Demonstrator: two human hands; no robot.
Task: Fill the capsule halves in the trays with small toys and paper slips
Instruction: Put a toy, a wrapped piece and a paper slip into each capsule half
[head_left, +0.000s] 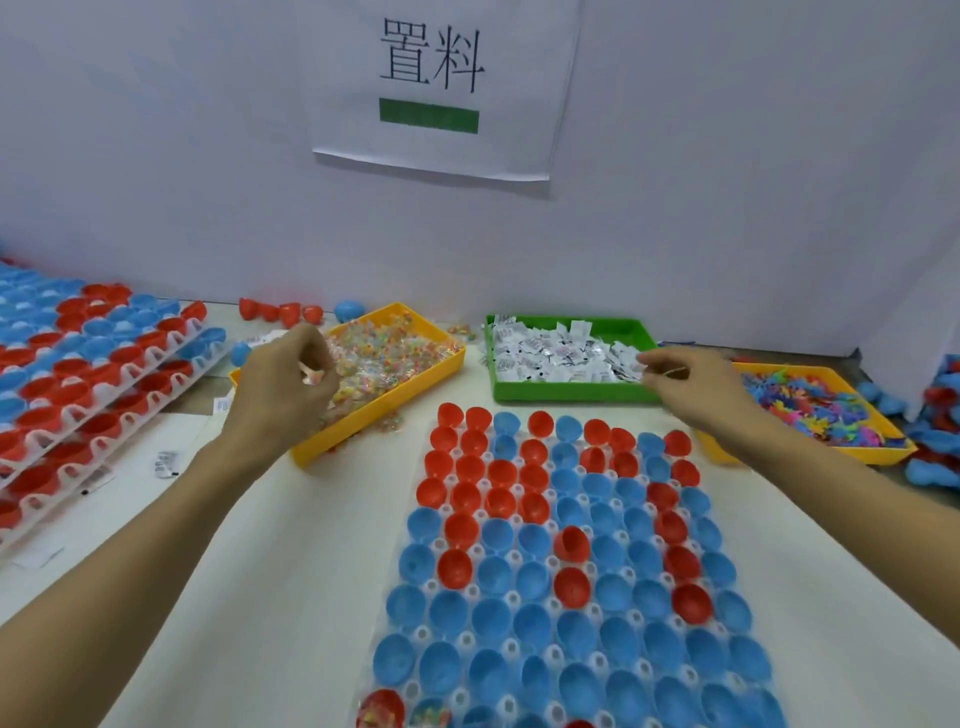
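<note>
Capsule tray (524, 649) nearest; left hand (291, 384) pinching perhaps a wrapped toy (311, 373), right hand (691, 384) curled, grip unclear.

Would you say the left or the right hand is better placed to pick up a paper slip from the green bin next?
The right hand. It hovers at the near right corner of the green bin, fingertips by the paper slips. The left hand is over the yellow bin of wrapped toys.

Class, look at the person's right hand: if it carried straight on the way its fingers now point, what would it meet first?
The right hand points left and slightly away, its fingertips at the right edge of the paper slips heaped in the green tray. It would probably meet those slips first, though how high it hovers over them is unclear.
</note>
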